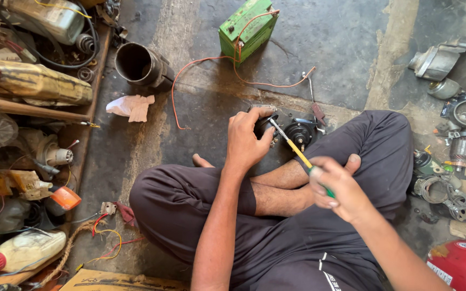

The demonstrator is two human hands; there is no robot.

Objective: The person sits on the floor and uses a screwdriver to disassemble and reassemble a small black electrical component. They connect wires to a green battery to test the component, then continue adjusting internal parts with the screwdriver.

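**Screwdriver set to a black horn on the workshop floor**

A black round part (262, 123), seemingly a horn, is gripped by the left hand (248, 141) on the concrete floor (341, 43), just ahead of the crossed bare legs of the seated person. The fingers are wrapped over its top, so most of it is hidden. A second black horn (299, 132) is seen just beside it on the right, touching or nearly touching it; which cannot be told.

A screwdriver (296, 153) with a yellow shaft section and green handle is clamped in the closed right hand (336, 188), above the right knee. Its metal tip is pointed up and left and is laid against the part under the left hand.

A green battery (247, 28) is placed well beyond the horns, toward the far edge of the floor, with thin red wires (187, 67) trailing from it across the concrete to the horns. A dark metal cylinder (140, 64) and a crumpled white rag (131, 106) are found to the left of the battery. A wooden shelf (90, 81) crowded with bottles, motors and wire is set along the left edge. Loose metal motor housings (462, 124) are scattered along the right edge, and a red canister (462, 264) is seen at the near right corner.
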